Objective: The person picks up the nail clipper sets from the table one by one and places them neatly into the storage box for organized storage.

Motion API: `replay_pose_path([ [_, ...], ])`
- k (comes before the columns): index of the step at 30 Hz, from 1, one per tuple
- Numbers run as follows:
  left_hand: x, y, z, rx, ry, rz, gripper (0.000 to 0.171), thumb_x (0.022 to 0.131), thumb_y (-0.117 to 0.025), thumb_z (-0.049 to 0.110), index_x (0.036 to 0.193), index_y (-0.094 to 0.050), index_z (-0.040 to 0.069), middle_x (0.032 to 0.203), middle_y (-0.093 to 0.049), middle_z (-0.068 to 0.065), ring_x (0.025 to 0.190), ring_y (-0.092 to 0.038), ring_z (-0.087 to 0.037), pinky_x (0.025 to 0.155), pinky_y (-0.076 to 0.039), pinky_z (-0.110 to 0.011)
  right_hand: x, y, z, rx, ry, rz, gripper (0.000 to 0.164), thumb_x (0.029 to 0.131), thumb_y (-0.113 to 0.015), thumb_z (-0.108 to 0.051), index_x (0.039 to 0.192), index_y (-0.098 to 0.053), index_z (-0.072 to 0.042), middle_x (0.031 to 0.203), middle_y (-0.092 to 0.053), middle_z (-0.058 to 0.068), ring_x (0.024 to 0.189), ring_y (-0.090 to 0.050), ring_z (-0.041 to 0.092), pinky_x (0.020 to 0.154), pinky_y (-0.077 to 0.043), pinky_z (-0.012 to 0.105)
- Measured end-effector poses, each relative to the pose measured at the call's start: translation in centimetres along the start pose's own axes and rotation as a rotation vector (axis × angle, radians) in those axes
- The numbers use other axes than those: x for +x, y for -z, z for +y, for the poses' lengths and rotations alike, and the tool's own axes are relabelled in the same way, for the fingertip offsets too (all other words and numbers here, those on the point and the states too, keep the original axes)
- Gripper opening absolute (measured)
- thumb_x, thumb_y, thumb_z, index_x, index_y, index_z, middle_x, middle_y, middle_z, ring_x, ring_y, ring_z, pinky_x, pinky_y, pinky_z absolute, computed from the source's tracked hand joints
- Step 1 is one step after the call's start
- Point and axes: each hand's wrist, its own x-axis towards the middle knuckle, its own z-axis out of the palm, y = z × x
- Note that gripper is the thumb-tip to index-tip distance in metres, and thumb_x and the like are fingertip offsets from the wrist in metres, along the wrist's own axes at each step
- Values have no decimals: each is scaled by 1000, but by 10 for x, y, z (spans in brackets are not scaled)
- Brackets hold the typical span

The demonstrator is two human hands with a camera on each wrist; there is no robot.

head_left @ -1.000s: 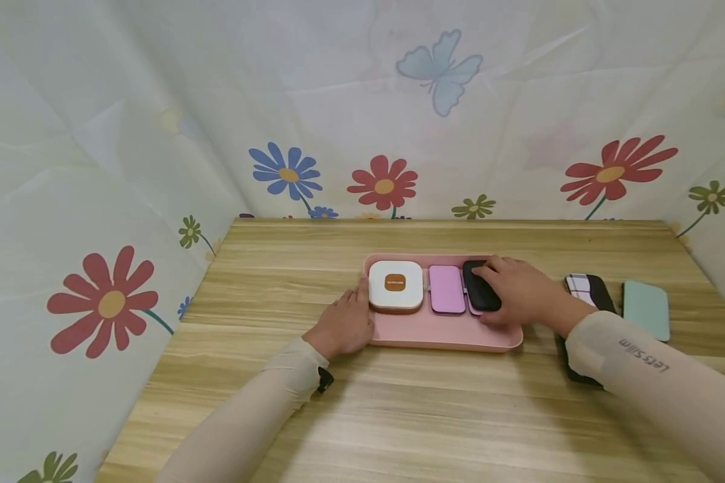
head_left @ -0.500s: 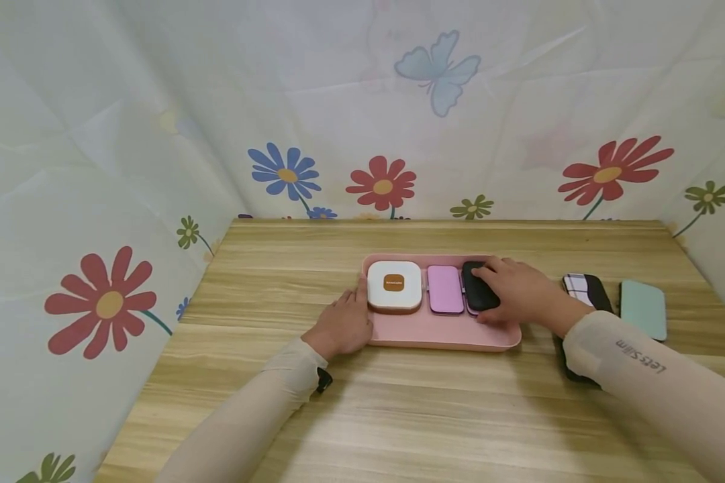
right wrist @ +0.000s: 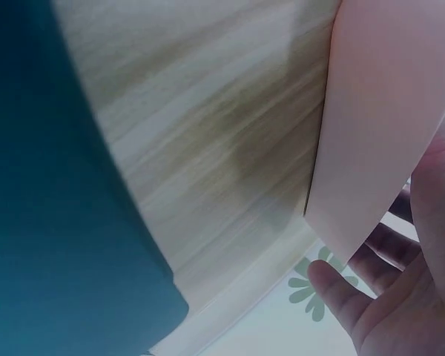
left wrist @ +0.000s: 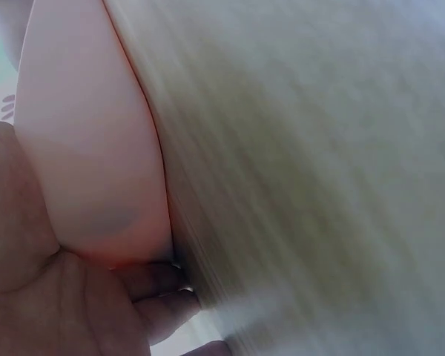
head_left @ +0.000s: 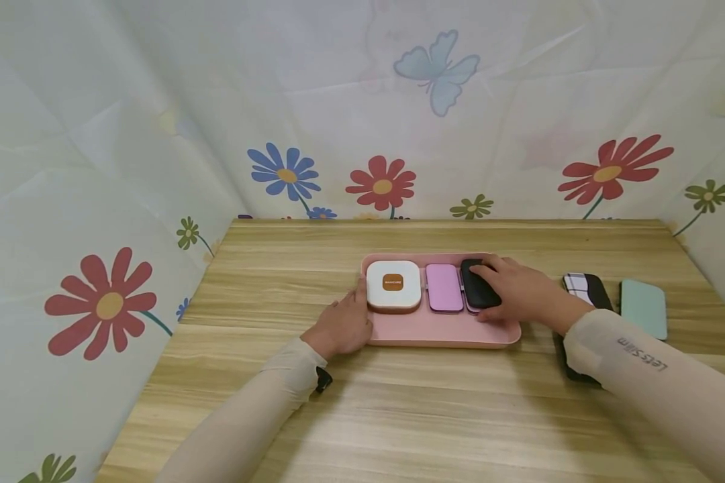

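Observation:
A pink tray (head_left: 435,329) sits on the wooden table, holding a row of cases. At its left end is a white square case (head_left: 387,275) with a brown label that appears to read MANICURE, then a lilac case (head_left: 444,288), then a black case (head_left: 478,285) with a lilac edge showing beneath. My right hand (head_left: 516,292) grips the black case, thumb at its near end and one finger on top. My left hand (head_left: 341,325) rests with fairly straight fingers against the tray's left wall. In the left wrist view its palm and fingers lie at the tray's end (left wrist: 96,148).
Right of the tray lie a black-and-plaid case (head_left: 580,287) and a mint green case (head_left: 645,312). Another black case (head_left: 570,365) is mostly hidden under my right forearm. Flower-printed cloth (head_left: 314,100) rises behind the table (head_left: 399,416) and at both sides.

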Motion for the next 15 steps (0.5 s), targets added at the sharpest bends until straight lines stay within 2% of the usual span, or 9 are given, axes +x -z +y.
replay_pose_path([
  [8,1,1,0,2,-21,-12,73,102,-31,24,159,8,0,163,-27,-17,151,-28,-28,118,-30,-52,-5,0,-2,-6,-6,2,92,80,-80,-51,153,-41,-10,155,-34,19,132,-45,39,98,-46,60],
  [15,-2,3,3,9,-18,-6,74,102,-33,25,159,9,1,163,-29,-15,151,-28,-28,117,-31,-52,-9,-2,0,-7,13,14,92,80,-80,-52,153,-41,-10,153,-36,20,130,-47,39,100,-45,59],
])
